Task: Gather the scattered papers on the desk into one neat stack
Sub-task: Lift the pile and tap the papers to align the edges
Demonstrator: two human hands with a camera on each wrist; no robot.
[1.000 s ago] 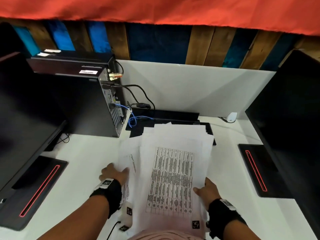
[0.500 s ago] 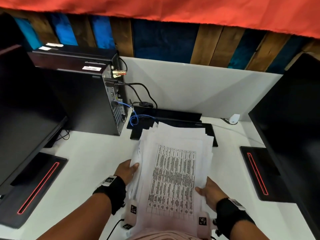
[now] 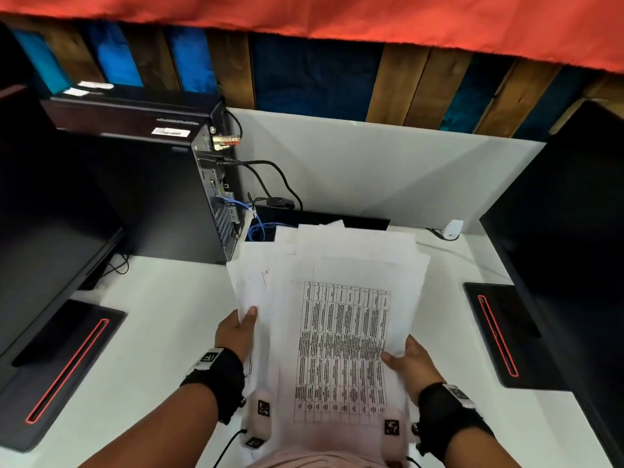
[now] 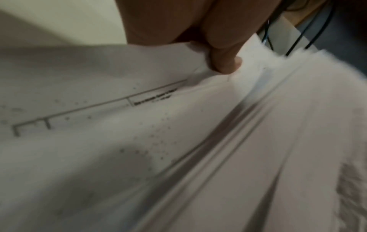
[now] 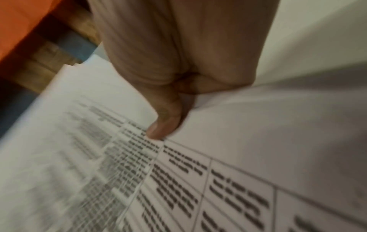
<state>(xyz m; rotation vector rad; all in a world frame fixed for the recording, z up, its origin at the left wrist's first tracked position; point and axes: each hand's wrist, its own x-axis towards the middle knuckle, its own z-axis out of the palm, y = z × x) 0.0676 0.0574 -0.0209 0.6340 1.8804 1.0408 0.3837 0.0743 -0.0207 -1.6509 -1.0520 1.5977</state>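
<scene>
So down at the bottom centre of the head view both hands are clamped on the papers (image 3: 341, 319): the left hand (image 3: 236, 336) has its thumb pinched over the left edge, and the right hand (image 3: 410, 364) is pinching the right edge with its thumb laid on the printed table of the top sheet (image 5: 198, 180). The bundle looks lifted and tilted up toward the person, not lying flat on the white counter (image 3: 162, 332), filling the lower middle of the frame. Handling-wise I'd guess it's light but floppy and slippery sheet against sheet, so gripping just one side would probably let it sag and fan out; holding both long edges around the middle like this seems the right spot. In the left wrist view you can see the sheet edges stepped and splayed below the thumb (image 4: 224, 62), so it isn't squared up yet. Further up the frame the far ends of the pages are staggered too, some poking out toward the black computer tower (image 3: 162, 194) at centre left and the white divider panel (image 3: 388, 170) behind
</scene>
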